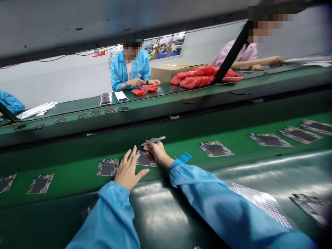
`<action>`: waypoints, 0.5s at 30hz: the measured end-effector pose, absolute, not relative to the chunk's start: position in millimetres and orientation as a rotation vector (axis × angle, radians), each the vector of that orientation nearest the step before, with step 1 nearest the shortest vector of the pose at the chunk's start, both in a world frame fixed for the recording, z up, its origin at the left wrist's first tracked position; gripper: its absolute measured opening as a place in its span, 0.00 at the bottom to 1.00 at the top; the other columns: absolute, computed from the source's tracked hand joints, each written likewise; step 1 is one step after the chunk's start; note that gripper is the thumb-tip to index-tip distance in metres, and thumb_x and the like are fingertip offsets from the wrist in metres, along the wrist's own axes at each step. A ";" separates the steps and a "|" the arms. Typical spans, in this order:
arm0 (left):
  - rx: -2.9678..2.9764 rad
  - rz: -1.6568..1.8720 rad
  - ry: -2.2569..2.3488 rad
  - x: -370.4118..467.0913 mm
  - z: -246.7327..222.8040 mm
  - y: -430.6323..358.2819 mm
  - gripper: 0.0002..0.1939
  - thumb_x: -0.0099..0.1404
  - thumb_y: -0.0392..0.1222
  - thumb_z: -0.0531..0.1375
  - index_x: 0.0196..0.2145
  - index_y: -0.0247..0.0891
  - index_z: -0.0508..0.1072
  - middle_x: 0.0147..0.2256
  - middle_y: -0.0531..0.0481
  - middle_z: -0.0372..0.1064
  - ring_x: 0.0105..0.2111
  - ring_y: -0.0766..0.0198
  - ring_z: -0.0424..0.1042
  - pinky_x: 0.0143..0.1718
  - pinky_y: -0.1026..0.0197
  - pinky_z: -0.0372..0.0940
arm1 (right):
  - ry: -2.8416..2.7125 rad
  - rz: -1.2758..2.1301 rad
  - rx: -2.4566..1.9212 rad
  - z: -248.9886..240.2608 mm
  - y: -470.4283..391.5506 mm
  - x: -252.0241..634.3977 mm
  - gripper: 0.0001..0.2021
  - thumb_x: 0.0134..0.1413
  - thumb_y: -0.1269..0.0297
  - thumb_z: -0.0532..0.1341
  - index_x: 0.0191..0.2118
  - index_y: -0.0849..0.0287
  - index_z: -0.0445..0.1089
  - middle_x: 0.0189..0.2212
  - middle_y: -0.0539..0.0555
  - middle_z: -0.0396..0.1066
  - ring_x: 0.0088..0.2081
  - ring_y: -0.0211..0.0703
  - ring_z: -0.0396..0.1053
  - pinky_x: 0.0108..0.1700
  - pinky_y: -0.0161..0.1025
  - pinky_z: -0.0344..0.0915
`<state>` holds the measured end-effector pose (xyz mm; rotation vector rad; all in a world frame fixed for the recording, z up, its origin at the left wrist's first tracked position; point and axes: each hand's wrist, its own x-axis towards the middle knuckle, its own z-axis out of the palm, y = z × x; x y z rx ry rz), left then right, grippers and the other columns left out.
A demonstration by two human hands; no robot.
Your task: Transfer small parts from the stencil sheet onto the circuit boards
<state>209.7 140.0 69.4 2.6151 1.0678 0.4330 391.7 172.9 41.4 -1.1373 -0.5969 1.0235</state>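
A circuit board [147,159] lies flat on the green conveyor belt between my two hands. My right hand [157,152] grips slim light-blue tweezers [158,139] like a pen, their thin tip pointing left just above the board's far edge. With fingers spread and thumb out, my left hand [129,171] rests at that board's left side; whether it touches the board I cannot tell. Just left of it is another circuit board [107,167] with a small yellow mark. To the right of my right hand lies a further circuit board [215,149].
More boards [269,140] sit along the belt [77,162] on both sides. A sheet of white labels [259,200] and a board [313,207] lie on the near bench. Across, a co-worker [131,67] handles a red bag; red bags [199,76] stand by a carton [171,71]. A metal beam [103,24] hangs overhead.
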 end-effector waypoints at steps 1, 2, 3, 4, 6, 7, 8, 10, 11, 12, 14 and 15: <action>2.611 0.488 1.086 194.6 75.1 130.0 0.26 0.67 0.48 0.52 0.60 0.40 0.53 0.64 0.46 0.48 0.63 0.56 0.47 0.58 0.48 0.55 | -0.591 1.038 -1.129 47.8 165.6 387.5 0.14 0.46 0.63 0.67 0.25 0.55 0.58 0.17 0.42 0.64 0.19 0.34 0.67 0.25 0.33 0.70; 2.600 0.584 1.110 176.6 78.7 117.1 0.26 0.68 0.46 0.50 0.61 0.41 0.50 0.64 0.46 0.48 0.63 0.56 0.46 0.59 0.48 0.54 | -0.589 1.062 -1.118 54.3 155.7 381.3 0.15 0.43 0.63 0.68 0.25 0.54 0.58 0.17 0.42 0.64 0.20 0.35 0.68 0.26 0.33 0.71; 2.583 0.669 1.159 157.1 79.2 101.7 0.25 0.68 0.46 0.50 0.61 0.42 0.50 0.63 0.46 0.51 0.62 0.56 0.49 0.58 0.48 0.56 | -0.602 1.103 -1.105 60.4 143.3 373.0 0.16 0.42 0.62 0.69 0.26 0.55 0.59 0.18 0.43 0.65 0.20 0.35 0.68 0.27 0.33 0.71; 2.564 0.711 1.243 137.3 76.2 84.4 0.24 0.68 0.45 0.50 0.60 0.43 0.52 0.61 0.47 0.55 0.61 0.56 0.53 0.57 0.49 0.59 | -0.624 1.154 -1.089 65.8 128.6 363.0 0.16 0.40 0.61 0.70 0.26 0.56 0.60 0.20 0.44 0.67 0.22 0.35 0.69 0.28 0.34 0.71; 2.519 0.805 1.409 102.8 60.5 48.7 0.19 0.69 0.44 0.49 0.57 0.45 0.58 0.56 0.49 0.63 0.56 0.58 0.62 0.52 0.54 0.66 | -0.752 1.301 -1.041 72.8 95.7 339.4 0.16 0.41 0.58 0.70 0.30 0.56 0.62 0.24 0.46 0.70 0.25 0.36 0.71 0.32 0.35 0.71; 2.513 0.856 1.428 90.0 49.0 32.5 0.18 0.69 0.44 0.49 0.56 0.45 0.60 0.53 0.50 0.67 0.54 0.59 0.65 0.51 0.56 0.66 | -0.838 1.379 -1.019 74.0 79.4 326.8 0.16 0.43 0.56 0.69 0.31 0.56 0.62 0.24 0.46 0.69 0.25 0.37 0.71 0.32 0.36 0.70; 2.518 0.899 1.412 80.6 36.5 18.6 0.18 0.70 0.44 0.49 0.56 0.44 0.61 0.51 0.49 0.69 0.52 0.59 0.67 0.52 0.57 0.66 | -0.906 1.463 -0.987 73.4 64.4 314.5 0.17 0.44 0.55 0.68 0.32 0.56 0.61 0.26 0.47 0.69 0.27 0.37 0.71 0.33 0.37 0.69; 2.532 0.970 1.402 71.8 13.2 0.2 0.18 0.69 0.45 0.49 0.55 0.42 0.62 0.49 0.48 0.71 0.51 0.59 0.69 0.52 0.58 0.66 | -1.020 1.538 -0.936 67.2 40.7 292.8 0.16 0.47 0.53 0.66 0.32 0.56 0.60 0.27 0.47 0.67 0.27 0.36 0.69 0.33 0.37 0.67; 2.547 0.986 1.401 71.1 4.1 -4.6 0.18 0.69 0.45 0.49 0.55 0.41 0.62 0.49 0.48 0.71 0.50 0.59 0.69 0.51 0.59 0.66 | -1.065 1.546 -0.930 62.1 32.3 284.3 0.16 0.49 0.53 0.65 0.32 0.56 0.60 0.28 0.47 0.66 0.28 0.36 0.67 0.33 0.37 0.67; 2.569 0.989 1.399 71.9 -2.6 -6.8 0.18 0.69 0.46 0.50 0.54 0.41 0.63 0.49 0.48 0.72 0.50 0.59 0.70 0.50 0.60 0.67 | -1.102 1.537 -0.939 56.3 25.9 277.9 0.15 0.51 0.52 0.64 0.32 0.56 0.60 0.28 0.47 0.64 0.28 0.36 0.66 0.33 0.37 0.66; 2.653 0.963 1.338 75.0 -9.4 -6.9 0.18 0.68 0.47 0.51 0.53 0.40 0.65 0.48 0.47 0.72 0.47 0.60 0.72 0.47 0.64 0.69 | -1.148 1.514 -0.975 44.2 16.9 270.8 0.14 0.53 0.52 0.61 0.33 0.56 0.61 0.30 0.48 0.62 0.29 0.37 0.65 0.34 0.38 0.65; 2.697 0.948 1.293 76.5 -10.4 -6.1 0.18 0.68 0.47 0.51 0.53 0.39 0.66 0.47 0.47 0.73 0.46 0.60 0.73 0.46 0.65 0.69 | -1.166 1.511 -0.986 38.9 13.3 269.6 0.13 0.54 0.52 0.61 0.34 0.56 0.61 0.31 0.49 0.62 0.30 0.38 0.64 0.34 0.39 0.65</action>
